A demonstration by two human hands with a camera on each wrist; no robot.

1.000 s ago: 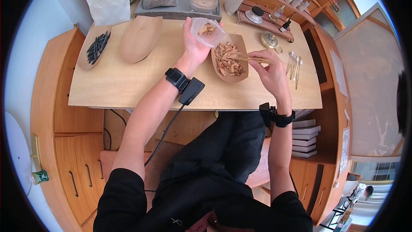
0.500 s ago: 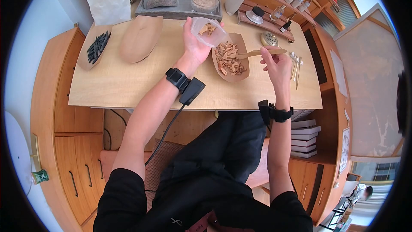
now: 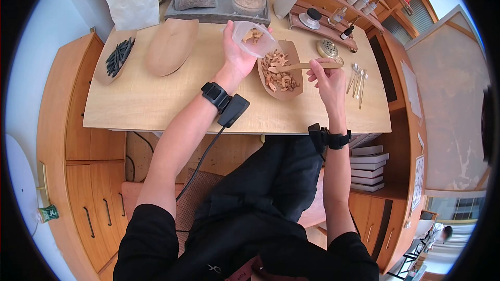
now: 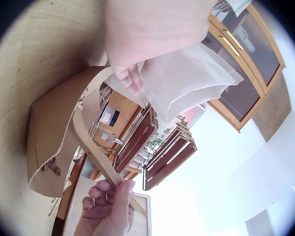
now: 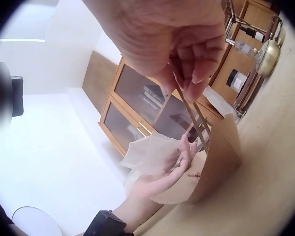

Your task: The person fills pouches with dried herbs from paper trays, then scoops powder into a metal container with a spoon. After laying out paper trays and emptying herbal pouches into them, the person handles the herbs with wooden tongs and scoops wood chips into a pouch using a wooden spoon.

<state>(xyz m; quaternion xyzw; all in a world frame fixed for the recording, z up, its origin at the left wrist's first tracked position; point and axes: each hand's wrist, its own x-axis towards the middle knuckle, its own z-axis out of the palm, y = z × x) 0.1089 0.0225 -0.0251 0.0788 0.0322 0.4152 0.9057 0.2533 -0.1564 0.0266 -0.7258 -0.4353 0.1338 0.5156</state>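
The left hand (image 3: 237, 58) holds up a translucent bag (image 3: 253, 47), its mouth spread, with some tan pieces inside. Right beside it on the table lies a brown paper tray (image 3: 284, 94) of tan dried pieces (image 3: 280, 80). Thumb and fingers of the right hand (image 3: 330, 82) pinch a pair of wooden tongs (image 3: 302, 66), whose tips are down among the pieces. In the left wrist view the tongs (image 4: 96, 153) reach over the tray's rim (image 4: 49, 123). Whether the tips grip a piece cannot be told.
Dark sticks (image 3: 120, 57) lie in a paper tray at the left, beside an oval brown tray (image 3: 172, 47). Behind stands a grey tray (image 3: 225, 16) with bags and a glass dish. A wooden rack (image 3: 323, 30), a brass container (image 3: 327, 48) and small metal tools (image 3: 358, 80) are at the right.
The right hand has turned and shifted, and the tongs now lie at a different angle, their tips further left among the pieces. The left hand and bag have hardly moved.
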